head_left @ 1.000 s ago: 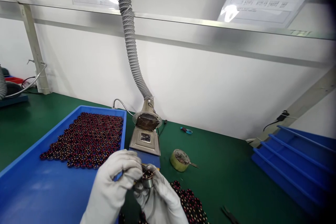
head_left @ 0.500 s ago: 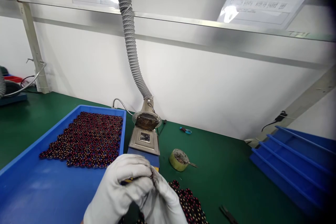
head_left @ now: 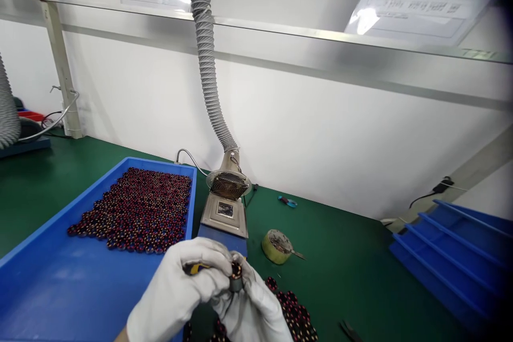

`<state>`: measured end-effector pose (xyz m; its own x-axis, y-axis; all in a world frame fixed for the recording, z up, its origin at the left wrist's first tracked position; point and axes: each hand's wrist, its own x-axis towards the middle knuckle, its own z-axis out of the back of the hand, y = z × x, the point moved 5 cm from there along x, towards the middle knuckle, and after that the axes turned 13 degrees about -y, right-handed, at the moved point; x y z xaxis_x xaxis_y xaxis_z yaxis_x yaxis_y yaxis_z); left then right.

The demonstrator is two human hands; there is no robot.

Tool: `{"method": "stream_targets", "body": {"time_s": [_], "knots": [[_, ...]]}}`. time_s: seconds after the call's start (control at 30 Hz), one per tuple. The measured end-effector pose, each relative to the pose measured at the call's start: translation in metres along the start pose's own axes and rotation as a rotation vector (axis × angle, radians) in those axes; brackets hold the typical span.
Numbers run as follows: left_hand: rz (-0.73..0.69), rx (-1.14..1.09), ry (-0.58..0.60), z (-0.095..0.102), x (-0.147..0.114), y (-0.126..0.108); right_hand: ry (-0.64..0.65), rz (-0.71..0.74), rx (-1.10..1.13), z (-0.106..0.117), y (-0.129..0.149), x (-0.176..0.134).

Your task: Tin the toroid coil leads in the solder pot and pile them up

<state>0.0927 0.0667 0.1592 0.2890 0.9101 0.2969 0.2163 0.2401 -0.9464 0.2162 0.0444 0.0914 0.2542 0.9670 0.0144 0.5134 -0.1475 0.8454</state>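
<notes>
Between my two white-gloved hands is a small wound stator [head_left: 235,279], a dark grey cylinder with copper-coloured windings on its upper end. My left hand [head_left: 182,280] pinches it from the left with thumb and fingertips. From the other side, the fingers of my right hand [head_left: 258,299] close around it. To the right of my hands, a cluster of similar dark red and gold-dotted stators [head_left: 298,316] lies on the green table. More of them show below my hands, partly covered by the gloves.
A blue tray [head_left: 92,288] on the left carries many stators in packed rows. Behind my hands stands a solder pot [head_left: 224,216] under a grey duct hose [head_left: 208,64]. A round yellowish tin [head_left: 276,247], tweezers [head_left: 350,330] and stacked blue trays [head_left: 452,262] are to the right.
The stator in my hands now shows between the fingertips, where it was hidden before. My fingers have shifted around it. The whole view has swung slightly left.
</notes>
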Motion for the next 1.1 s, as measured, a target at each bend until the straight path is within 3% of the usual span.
{"method": "stream_targets", "body": {"time_s": [0.17, 0.27, 0.37, 0.47, 0.6, 0.7, 0.83, 0.87, 0.97, 1.1], "knots": [[-0.052, -0.166, -0.148, 0.018, -0.003, 0.002, 0.04, 0.029, -0.047, -0.007, -0.002, 0.005], [-0.001, -0.078, -0.253, 0.029, -0.005, 0.002, 0.035, 0.101, -0.068, -0.004, 0.002, 0.008], [0.014, 0.125, -0.106, 0.017, -0.005, -0.002, 0.001, 0.19, -0.107, 0.002, 0.005, 0.013], [-0.168, 0.148, -0.033, 0.005, -0.007, -0.013, -0.048, 0.284, -0.124, 0.006, 0.005, 0.016], [-0.373, 0.049, -0.179, 0.013, -0.014, -0.023, -0.224, 0.54, -0.136, 0.006, 0.014, 0.002], [-0.185, 0.006, -0.256, 0.018, -0.009, -0.012, -0.404, 0.805, -0.231, -0.003, 0.024, -0.022], [0.208, -0.165, 0.003, -0.012, -0.003, 0.014, -0.497, 1.25, -0.566, -0.026, 0.032, -0.05], [0.253, -0.231, 0.002, -0.018, -0.002, 0.02, -0.48, 1.333, -0.643, -0.032, 0.031, -0.054], [0.308, -0.444, -0.165, -0.022, -0.002, 0.032, -0.467, 1.422, -0.746, -0.036, 0.029, -0.056], [0.182, -0.672, -0.457, -0.002, -0.001, 0.026, -0.576, 1.298, -0.689, -0.024, 0.027, -0.051]]}}
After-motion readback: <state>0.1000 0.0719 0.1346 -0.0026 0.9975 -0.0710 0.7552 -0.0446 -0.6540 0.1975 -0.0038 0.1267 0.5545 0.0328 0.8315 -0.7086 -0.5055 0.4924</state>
